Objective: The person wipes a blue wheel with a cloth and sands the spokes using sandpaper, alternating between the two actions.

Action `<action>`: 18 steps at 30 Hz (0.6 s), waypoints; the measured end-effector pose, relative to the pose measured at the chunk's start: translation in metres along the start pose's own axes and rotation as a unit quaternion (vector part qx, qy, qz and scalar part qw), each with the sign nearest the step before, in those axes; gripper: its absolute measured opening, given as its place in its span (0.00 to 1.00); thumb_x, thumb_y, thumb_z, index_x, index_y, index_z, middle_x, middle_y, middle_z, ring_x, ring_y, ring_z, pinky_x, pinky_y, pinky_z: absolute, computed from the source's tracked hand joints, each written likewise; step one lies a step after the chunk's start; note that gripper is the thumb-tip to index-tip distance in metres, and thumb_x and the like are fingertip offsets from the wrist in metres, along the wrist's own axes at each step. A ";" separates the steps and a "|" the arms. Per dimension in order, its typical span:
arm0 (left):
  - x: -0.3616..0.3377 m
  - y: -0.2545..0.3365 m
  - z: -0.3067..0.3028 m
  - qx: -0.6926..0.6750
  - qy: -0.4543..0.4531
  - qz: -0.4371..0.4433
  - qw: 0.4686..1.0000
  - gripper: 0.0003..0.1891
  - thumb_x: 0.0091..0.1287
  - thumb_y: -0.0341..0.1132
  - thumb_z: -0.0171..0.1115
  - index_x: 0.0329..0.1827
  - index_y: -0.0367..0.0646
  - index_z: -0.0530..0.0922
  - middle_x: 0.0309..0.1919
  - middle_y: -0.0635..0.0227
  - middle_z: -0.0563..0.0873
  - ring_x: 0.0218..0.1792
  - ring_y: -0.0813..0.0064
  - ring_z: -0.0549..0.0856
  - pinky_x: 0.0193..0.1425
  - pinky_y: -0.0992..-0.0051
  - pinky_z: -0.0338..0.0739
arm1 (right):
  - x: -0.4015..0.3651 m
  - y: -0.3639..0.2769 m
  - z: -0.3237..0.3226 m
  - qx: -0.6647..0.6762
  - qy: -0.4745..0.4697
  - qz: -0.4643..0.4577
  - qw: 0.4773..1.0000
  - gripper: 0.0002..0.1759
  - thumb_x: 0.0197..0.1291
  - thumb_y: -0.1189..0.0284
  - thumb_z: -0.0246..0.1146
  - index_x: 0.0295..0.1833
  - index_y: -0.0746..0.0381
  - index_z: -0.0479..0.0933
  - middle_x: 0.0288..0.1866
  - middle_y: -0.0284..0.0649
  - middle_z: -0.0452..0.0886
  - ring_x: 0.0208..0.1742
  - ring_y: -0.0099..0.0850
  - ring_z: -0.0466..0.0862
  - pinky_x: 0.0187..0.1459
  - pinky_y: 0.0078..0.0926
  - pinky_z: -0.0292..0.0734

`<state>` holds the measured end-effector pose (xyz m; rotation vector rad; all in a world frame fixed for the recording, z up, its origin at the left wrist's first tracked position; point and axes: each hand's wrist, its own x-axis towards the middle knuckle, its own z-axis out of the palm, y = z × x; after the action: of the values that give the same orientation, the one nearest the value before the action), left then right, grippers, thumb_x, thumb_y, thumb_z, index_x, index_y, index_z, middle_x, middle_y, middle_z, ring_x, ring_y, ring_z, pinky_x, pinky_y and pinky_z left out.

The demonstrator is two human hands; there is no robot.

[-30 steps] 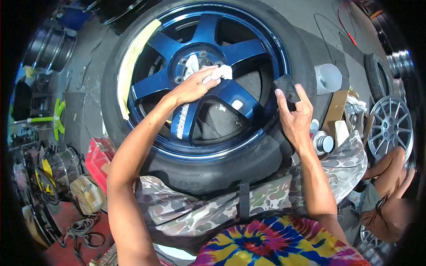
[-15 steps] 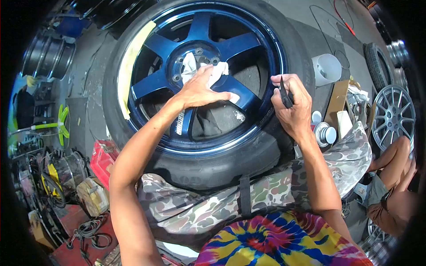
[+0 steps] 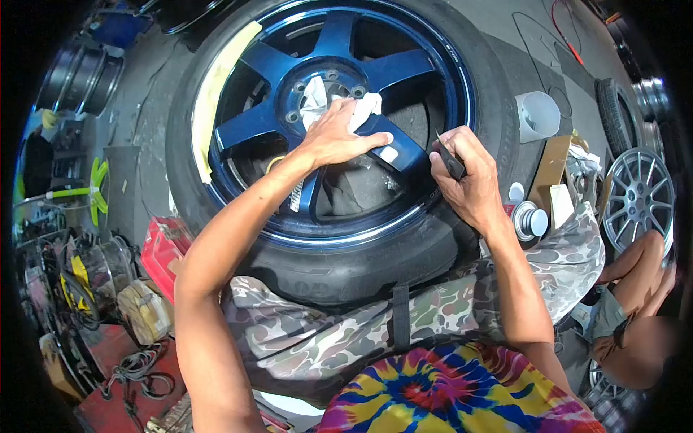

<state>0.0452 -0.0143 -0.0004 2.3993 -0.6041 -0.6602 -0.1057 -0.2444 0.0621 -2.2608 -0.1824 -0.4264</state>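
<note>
Glossy blue six-spoke alloy wheel [image 3: 393, 72], mounted in a black rubber tyre [image 3: 339, 278], lies face up across my lap. My left hand [image 3: 339, 137] lies flat beside the hub, fingers stretched close together along one spoke, pressing a crumpled white cloth [image 3: 364, 105] onto the metal. My right hand [image 3: 465, 184] sits at that spoke's outer end, just inside the rim. Its thumb and fingers pinch a small flat black pad [image 3: 451, 164], edge toward the blue surface; I cannot tell whether it makes contact.
</note>
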 end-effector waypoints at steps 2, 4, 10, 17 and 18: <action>-0.001 0.008 0.000 0.002 0.007 0.002 1.000 0.66 0.54 0.77 0.74 0.84 0.31 0.67 0.80 0.42 0.72 0.82 0.45 0.70 0.86 0.50 0.65 | 0.000 0.000 0.000 -0.005 -0.003 -0.020 1.000 0.11 0.65 0.81 0.71 0.42 0.68 0.73 0.42 0.49 0.78 0.41 0.50 0.83 0.46 0.40 0.80; -0.009 0.022 0.001 0.040 0.028 -0.022 0.999 0.68 0.50 0.78 0.75 0.84 0.32 0.68 0.79 0.42 0.73 0.82 0.45 0.70 0.86 0.48 0.64 | 0.001 -0.001 -0.001 -0.011 0.002 -0.022 1.000 0.11 0.65 0.81 0.71 0.42 0.68 0.73 0.44 0.50 0.78 0.43 0.50 0.84 0.48 0.40 0.81; -0.014 0.028 0.010 0.067 0.060 0.015 0.996 0.77 0.44 0.84 0.76 0.83 0.23 0.64 0.79 0.36 0.72 0.81 0.42 0.71 0.86 0.51 0.65 | 0.001 -0.014 -0.005 -0.041 -0.032 0.083 0.995 0.11 0.66 0.79 0.73 0.48 0.68 0.77 0.44 0.50 0.80 0.43 0.50 0.85 0.49 0.40 0.82; -0.008 0.011 0.011 0.028 0.047 0.014 0.998 0.72 0.50 0.83 0.74 0.84 0.27 0.65 0.80 0.37 0.71 0.82 0.42 0.71 0.85 0.49 0.65 | -0.010 -0.017 -0.002 -0.092 -0.102 0.021 0.990 0.16 0.69 0.75 0.74 0.58 0.67 0.83 0.43 0.48 0.78 0.42 0.49 0.85 0.46 0.44 0.81; -0.013 0.014 0.004 0.026 0.034 0.021 0.999 0.63 0.59 0.78 0.72 0.83 0.32 0.69 0.79 0.39 0.72 0.81 0.42 0.72 0.84 0.50 0.67 | -0.011 -0.020 -0.001 -0.096 -0.107 0.011 0.990 0.15 0.69 0.74 0.74 0.58 0.67 0.84 0.43 0.47 0.78 0.42 0.48 0.85 0.46 0.46 0.80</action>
<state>0.0294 -0.0190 0.0094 2.4396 -0.6500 -0.5497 -0.1214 -0.2318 0.0724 -2.4943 -0.2357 -0.1953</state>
